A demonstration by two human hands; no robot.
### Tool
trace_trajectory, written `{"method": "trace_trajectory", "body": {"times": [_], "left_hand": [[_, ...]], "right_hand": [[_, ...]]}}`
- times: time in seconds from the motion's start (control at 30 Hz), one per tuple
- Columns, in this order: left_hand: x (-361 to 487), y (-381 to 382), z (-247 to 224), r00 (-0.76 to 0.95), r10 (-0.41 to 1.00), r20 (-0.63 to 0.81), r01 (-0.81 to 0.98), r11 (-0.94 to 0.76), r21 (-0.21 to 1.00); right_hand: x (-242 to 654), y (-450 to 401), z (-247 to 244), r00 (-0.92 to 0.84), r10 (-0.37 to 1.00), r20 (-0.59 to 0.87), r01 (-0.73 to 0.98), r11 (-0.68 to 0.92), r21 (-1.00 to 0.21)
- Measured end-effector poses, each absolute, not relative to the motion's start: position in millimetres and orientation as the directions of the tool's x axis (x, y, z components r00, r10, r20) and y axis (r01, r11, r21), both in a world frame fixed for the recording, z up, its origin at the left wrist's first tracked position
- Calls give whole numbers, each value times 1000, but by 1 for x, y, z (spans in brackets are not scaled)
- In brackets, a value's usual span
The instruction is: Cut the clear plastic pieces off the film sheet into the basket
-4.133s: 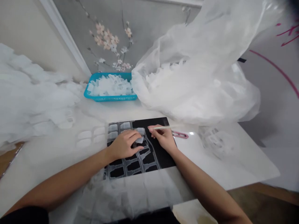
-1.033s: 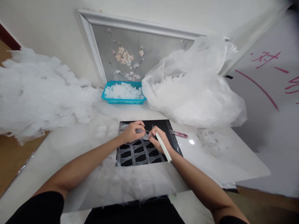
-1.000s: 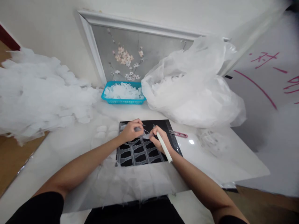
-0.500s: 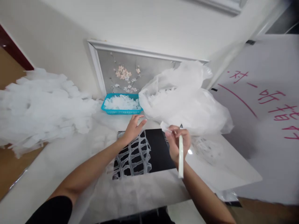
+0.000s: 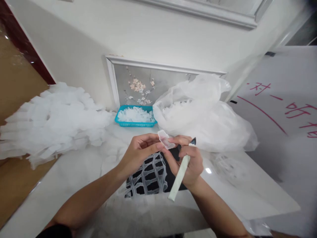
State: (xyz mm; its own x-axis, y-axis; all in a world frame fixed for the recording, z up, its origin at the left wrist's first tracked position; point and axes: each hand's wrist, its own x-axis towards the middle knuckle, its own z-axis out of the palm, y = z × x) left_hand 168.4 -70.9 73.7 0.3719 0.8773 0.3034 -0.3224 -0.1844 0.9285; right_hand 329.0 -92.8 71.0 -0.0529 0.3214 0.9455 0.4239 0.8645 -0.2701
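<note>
Fingers (image 5: 148, 141) of both hands close on a translucent piece (image 5: 164, 139), lifted clear of the black mat

Both hands have just risen from the black mat (image 5: 176, 154) and now meet above its far edge, directly in front of the blue plastic basket (image 5: 136, 125). The left hand (image 5: 137, 155) is narrowly closed, its thumb and fingertips pinching the piece, a small, pinkish, see-through shape. The right hand (image 5: 192, 163) is curled around a pale-handled craft knife (image 5: 179, 175) (the dark pointed tip stands up past the knuckles), while its index finger reaches across to touch the piece's edge. The blade's exact form is too small to tell.

Nearer the camera than the basket, a white lattice of translucent plastic (image 5: 148, 175) lies on the mat, partly behind the hands. A bulging clear plastic bag (image 5: 205, 115) of similar pieces sits just right of the basket, and a large heap of translucent pieces (image 5: 56, 122) spreads to its left — the basket itself is filled with more of the same.
</note>
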Motion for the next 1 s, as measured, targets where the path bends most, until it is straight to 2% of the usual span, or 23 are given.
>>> {"method": "trace_trajectory", "body": {"times": [0.17, 0.33, 0.43, 0.53, 0.57, 0.63, 0.7, 0.77, 0.9, 1.0], "left_hand": [[169, -71, 75, 364, 881, 301, -319, -186, 929], [172, -68, 75, 309, 908, 283, -352, -167, 921], [172, -52, 70, 214, 954, 211, -371, -120, 921], [168, -22, 50, 118, 974, 192, -346, -141, 928], [167, -11, 40, 102, 971, 217, -288, -179, 941], [164, 9, 19, 144, 942, 304, 14, -309, 951], [162, 22, -1, 258, 906, 334, 375, -413, 830], [162, 28, -17, 339, 896, 285, 587, -439, 680], [167, 29, -36, 390, 902, 186, 707, -422, 568], [175, 26, -45, 478, 868, 132, 759, -484, 435]], "right_hand": [[331, -90, 71, -61, 312, 948, 426, 867, -258], [329, -90, 75, -143, 335, 931, 398, 881, -256], [336, -84, 68, -112, 430, 896, 330, 867, -375], [350, -69, 43, -48, 632, 773, 318, 744, -588], [355, -62, 30, -54, 717, 695, 318, 672, -668], [366, -49, 1, -70, 863, 500, 289, 498, -818], [374, -39, -27, -31, 941, 338, 234, 335, -913], [379, -32, -49, 20, 973, 232, 167, 225, -960], [384, -25, -66, 60, 984, 167, 79, 162, -984], [385, -22, -70, 50, 989, 139, 76, 135, -988]]}}
